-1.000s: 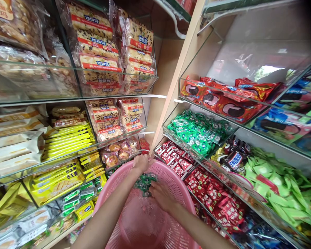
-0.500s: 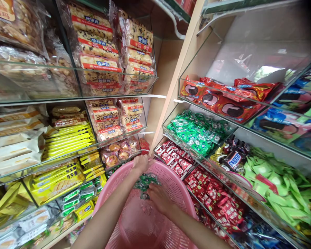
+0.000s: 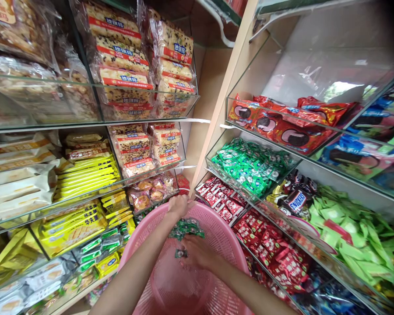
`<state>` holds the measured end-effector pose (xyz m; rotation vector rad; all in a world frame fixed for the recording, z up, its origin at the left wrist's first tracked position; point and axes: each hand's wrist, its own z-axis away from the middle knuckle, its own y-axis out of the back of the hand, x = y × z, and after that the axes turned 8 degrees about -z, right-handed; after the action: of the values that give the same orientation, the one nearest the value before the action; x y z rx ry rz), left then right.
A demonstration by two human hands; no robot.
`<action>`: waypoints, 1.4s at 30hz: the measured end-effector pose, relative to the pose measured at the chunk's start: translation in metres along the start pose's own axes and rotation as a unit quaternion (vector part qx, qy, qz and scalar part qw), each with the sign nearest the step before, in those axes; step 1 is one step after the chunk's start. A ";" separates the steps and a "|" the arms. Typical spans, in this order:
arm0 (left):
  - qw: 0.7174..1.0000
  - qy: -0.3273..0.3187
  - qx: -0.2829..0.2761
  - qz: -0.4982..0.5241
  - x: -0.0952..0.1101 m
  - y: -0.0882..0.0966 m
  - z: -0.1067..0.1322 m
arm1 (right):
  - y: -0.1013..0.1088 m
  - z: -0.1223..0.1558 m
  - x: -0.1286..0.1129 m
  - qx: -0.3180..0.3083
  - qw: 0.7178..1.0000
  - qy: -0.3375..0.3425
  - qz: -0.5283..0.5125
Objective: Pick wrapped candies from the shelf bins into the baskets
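Observation:
My left hand (image 3: pixel 179 206) is closed over the far rim of a pink plastic basket (image 3: pixel 138 245), its thumb side hidden. A small pile of green-wrapped candies (image 3: pixel 188 227) lies inside, against the far wall just below that hand. Down in the basket, my right hand (image 3: pixel 197 251) has its fingers curled by the near side of the pile. At its fingertips is a single green-wrapped candy (image 3: pixel 180 253). The palm and part of the fingers are turned away from view.
Glass-fronted shelves close in on both sides. At right stand a bin of green-wrapped candies (image 3: pixel 252 166), red packets (image 3: pixel 272 249) and light green packets (image 3: pixel 354 236). Wrapped snack bars (image 3: pixel 124 78) and yellow packets (image 3: pixel 75 223) fill the left. A wooden post (image 3: pixel 219 105) rises behind the basket.
My right hand has moved slightly down and left, away from the pile, with the single candy at its fingertips. The left hand stays on the rim.

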<state>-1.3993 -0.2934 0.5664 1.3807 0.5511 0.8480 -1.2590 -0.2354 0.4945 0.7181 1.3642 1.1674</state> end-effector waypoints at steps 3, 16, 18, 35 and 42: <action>1.000 0.003 0.000 0.002 -0.001 0.000 -0.001 | -0.002 -0.001 0.000 -0.006 1.000 -0.008 -0.008; 1.000 0.000 0.014 0.002 -0.001 0.001 -0.003 | 0.071 -0.029 0.008 0.099 0.994 -0.035 0.008; 1.000 -0.002 0.013 0.004 -0.002 0.000 -0.004 | 0.078 -0.026 0.004 0.090 0.994 -0.051 0.026; 1.000 -0.016 0.009 0.012 0.009 0.000 -0.007 | 0.312 0.054 0.010 0.114 0.942 -0.176 0.261; 1.000 -0.008 0.021 0.006 0.004 -0.007 -0.007 | 0.309 0.050 0.052 0.015 0.946 -0.182 0.269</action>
<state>-1.4008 -0.2861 0.5590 1.4297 0.5516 0.8378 -1.2842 -0.0778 0.7681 1.3134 0.8960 1.3470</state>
